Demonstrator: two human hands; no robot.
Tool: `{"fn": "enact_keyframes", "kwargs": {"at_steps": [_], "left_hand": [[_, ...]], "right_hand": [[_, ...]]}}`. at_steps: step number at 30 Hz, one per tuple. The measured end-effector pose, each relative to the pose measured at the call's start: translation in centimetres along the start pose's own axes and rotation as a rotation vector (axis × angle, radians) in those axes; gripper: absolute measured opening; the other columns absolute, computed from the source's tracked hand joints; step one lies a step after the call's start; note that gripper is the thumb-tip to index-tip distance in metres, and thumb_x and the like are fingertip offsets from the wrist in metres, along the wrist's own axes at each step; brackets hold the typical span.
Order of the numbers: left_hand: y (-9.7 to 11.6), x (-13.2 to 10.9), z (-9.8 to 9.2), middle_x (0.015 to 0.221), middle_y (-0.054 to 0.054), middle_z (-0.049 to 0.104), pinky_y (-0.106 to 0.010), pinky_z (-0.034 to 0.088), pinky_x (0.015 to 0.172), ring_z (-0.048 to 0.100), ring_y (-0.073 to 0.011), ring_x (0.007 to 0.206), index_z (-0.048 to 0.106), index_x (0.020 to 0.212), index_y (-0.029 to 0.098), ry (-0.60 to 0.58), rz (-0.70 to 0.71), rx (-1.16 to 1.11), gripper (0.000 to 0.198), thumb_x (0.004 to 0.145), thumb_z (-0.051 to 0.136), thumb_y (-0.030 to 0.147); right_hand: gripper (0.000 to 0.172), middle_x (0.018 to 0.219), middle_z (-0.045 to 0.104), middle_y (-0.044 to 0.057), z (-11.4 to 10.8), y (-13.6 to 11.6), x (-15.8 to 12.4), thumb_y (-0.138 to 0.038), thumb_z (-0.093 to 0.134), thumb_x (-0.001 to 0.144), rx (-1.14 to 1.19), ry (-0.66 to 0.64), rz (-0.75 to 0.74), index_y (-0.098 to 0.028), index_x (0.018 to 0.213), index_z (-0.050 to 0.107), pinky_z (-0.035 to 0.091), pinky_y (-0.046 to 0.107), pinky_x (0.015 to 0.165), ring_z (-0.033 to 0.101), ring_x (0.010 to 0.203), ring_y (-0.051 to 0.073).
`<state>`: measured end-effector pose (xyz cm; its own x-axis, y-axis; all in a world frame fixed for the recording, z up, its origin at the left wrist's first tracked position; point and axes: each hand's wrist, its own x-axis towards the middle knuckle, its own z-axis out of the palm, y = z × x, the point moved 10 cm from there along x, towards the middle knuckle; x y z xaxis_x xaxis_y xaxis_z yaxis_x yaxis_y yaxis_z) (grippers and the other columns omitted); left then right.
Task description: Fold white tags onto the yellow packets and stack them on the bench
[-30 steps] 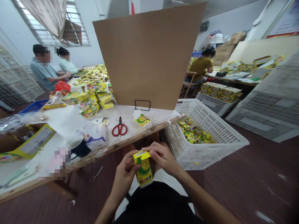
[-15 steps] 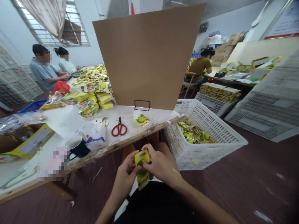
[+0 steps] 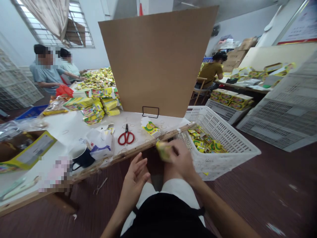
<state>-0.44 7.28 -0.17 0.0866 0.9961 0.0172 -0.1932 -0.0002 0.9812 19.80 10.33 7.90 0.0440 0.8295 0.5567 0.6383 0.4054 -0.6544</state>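
Observation:
A small yellow-and-green box [image 3: 163, 151], blurred by motion, is pinched in my right hand [image 3: 182, 158] just past the table's front edge. That hand is close to a white plastic basket [image 3: 223, 162], which holds many similar small boxes [image 3: 208, 140]. Over my lap, my left hand [image 3: 135, 177] has its fingers apart and nothing in them. Red-handled scissors [image 3: 126, 135] lie on the white table [image 3: 74, 125], and to their right is a flat yellow carton piece [image 3: 151, 128].
A large cardboard sheet [image 3: 158, 62] stands upright on the table. A dark mug [image 3: 83, 157], a tissue pack [image 3: 101, 147] and stacked yellow cartons [image 3: 92, 112] are at the left. Two people [image 3: 47, 72] sit beyond a heap of boxes [image 3: 99, 77]; another person [image 3: 211, 71] sits at the right.
Both hands held the yellow box over my lap earlier. My left hand has let go, and my right hand has carried the box up and right toward the basket.

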Motion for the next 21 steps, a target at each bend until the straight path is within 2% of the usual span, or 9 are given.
{"fn": "enact_keyframes", "kwargs": {"at_steps": [2, 4, 5, 8, 11, 13, 16, 18, 21], "left_hand": [[-0.2, 0.2, -0.5, 0.126, -0.011, 0.059, -0.037, 0.035, 0.106, 0.048, -0.0233, 0.124, 0.044, 0.130, 0.023, 0.030, 0.007, -0.003, 0.064, 0.072, 0.071, 0.020], [-0.8, 0.2, -0.6, 0.126, -0.012, 0.059, -0.039, 0.038, 0.105, 0.049, -0.0253, 0.123, 0.051, 0.124, 0.021, 0.031, -0.029, -0.003, 0.057, 0.070, 0.072, 0.022], [-1.1, 0.2, -0.5, 0.126, -0.013, 0.059, -0.040, 0.039, 0.104, 0.050, -0.0263, 0.122, 0.055, 0.120, 0.020, 0.022, -0.048, 0.003, 0.053, 0.070, 0.072, 0.023], [-1.3, 0.1, 0.1, 0.123, -0.014, 0.062, -0.041, 0.041, 0.102, 0.053, -0.0276, 0.119, 0.061, 0.113, 0.018, -0.030, -0.082, 0.034, 0.044, 0.070, 0.072, 0.026], [-1.1, -0.1, -0.2, 0.116, -0.014, 0.066, -0.041, 0.043, 0.099, 0.057, -0.0275, 0.113, 0.063, 0.110, 0.018, -0.056, -0.093, 0.085, 0.040, 0.072, 0.071, 0.028], [-1.0, -0.2, -1.0, 0.113, -0.014, 0.067, -0.041, 0.044, 0.098, 0.059, -0.0272, 0.111, 0.063, 0.109, 0.018, -0.043, -0.093, 0.119, 0.038, 0.074, 0.069, 0.030], [-0.8, -0.1, -1.9, 0.109, -0.014, 0.068, -0.040, 0.045, 0.096, 0.061, -0.0266, 0.108, 0.062, 0.110, 0.018, -0.017, -0.084, 0.152, 0.037, 0.076, 0.067, 0.031], [-0.9, 0.0, -2.1, 0.107, -0.013, 0.069, -0.040, 0.045, 0.096, 0.062, -0.0265, 0.106, 0.063, 0.107, 0.017, -0.013, -0.078, 0.150, 0.035, 0.076, 0.067, 0.032], [-1.4, 0.4, -1.9, 0.105, -0.014, 0.070, -0.040, 0.043, 0.097, 0.062, -0.0273, 0.105, 0.065, 0.105, 0.016, 0.004, -0.089, 0.097, 0.036, 0.074, 0.069, 0.034]], "right_hand": [[0.020, 0.107, 0.054, 0.014, -3.3, 2.3, 2.1, -0.023, 0.054, 0.082, -0.281, 0.213, 0.084, -0.017, 0.098, 0.062, 0.033, 0.051, 0.091, 0.045, 0.105, 0.032], [0.029, 0.115, 0.050, 0.016, -3.0, 3.9, 4.3, -0.028, 0.059, 0.079, -0.491, 0.192, 0.120, -0.016, 0.106, 0.060, 0.029, 0.052, 0.093, 0.040, 0.110, 0.035], [0.034, 0.118, 0.050, 0.016, -1.2, 4.5, 5.3, -0.031, 0.060, 0.079, -0.545, 0.096, 0.105, -0.016, 0.110, 0.058, 0.029, 0.051, 0.093, 0.039, 0.111, 0.034], [0.047, 0.133, 0.046, 0.013, 6.6, 5.3, 7.0, -0.038, 0.059, 0.081, -0.538, -0.237, 0.017, -0.019, 0.124, 0.049, 0.026, 0.046, 0.096, 0.035, 0.120, 0.031], [0.054, 0.138, 0.044, 0.012, 12.3, 5.6, 7.6, -0.039, 0.059, 0.081, -0.521, -0.338, -0.013, -0.019, 0.130, 0.045, 0.024, 0.042, 0.097, 0.034, 0.125, 0.028], [0.043, 0.130, 0.053, 0.014, 14.4, 5.9, 7.8, -0.035, 0.057, 0.083, -0.516, -0.370, -0.010, -0.016, 0.122, 0.053, 0.024, 0.041, 0.097, 0.043, 0.119, 0.028], [0.021, 0.102, 0.068, 0.014, 15.0, 6.3, 8.1, -0.026, 0.052, 0.087, -0.510, -0.386, -0.003, -0.013, 0.095, 0.066, 0.025, 0.039, 0.095, 0.057, 0.098, 0.025], [0.021, 0.090, 0.071, 0.012, 14.1, 5.8, 8.3, -0.022, 0.049, 0.088, -0.502, -0.369, -0.011, -0.013, 0.084, 0.068, 0.025, 0.038, 0.094, 0.060, 0.089, 0.023], [0.024, 0.096, 0.069, 0.012, 11.1, 3.3, 7.6, -0.021, 0.043, 0.092, -0.493, -0.291, -0.033, -0.014, 0.088, 0.065, 0.024, 0.037, 0.095, 0.057, 0.095, 0.022]]}}
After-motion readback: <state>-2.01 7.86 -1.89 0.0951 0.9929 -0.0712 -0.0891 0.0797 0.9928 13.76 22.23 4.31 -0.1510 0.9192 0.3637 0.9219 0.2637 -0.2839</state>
